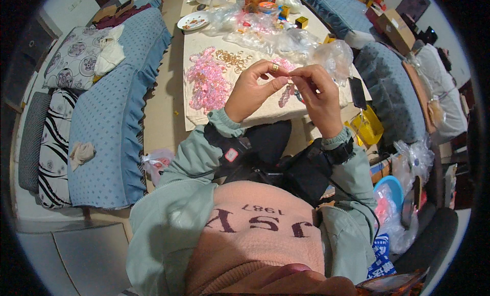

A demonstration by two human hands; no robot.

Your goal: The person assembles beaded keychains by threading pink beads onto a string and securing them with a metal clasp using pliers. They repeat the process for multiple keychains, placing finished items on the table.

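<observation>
My left hand [258, 89] and my right hand [319, 94] meet fingertip to fingertip above the near part of a cream-covered table [260, 117]. Both are closed in a pinch, and a short pink beaded strand [286, 96] hangs down from between them. The exact spot where the fingers grip is too small to make out. Left of my hands lies a large heap of pink beaded pieces [208, 84]. Beside it are scattered gold-coloured rings [234, 59]. More pink beads [282, 64] show just behind my fingertips.
Clear plastic bags [291, 43] cover the table's far part, near a white plate [193, 21] with scraps. A dark phone [357, 92] lies at the right edge, above a yellow basket [367, 126]. Blue-covered sofas [109, 122] flank the table. A blue basin [390, 188] stands among bags at lower right.
</observation>
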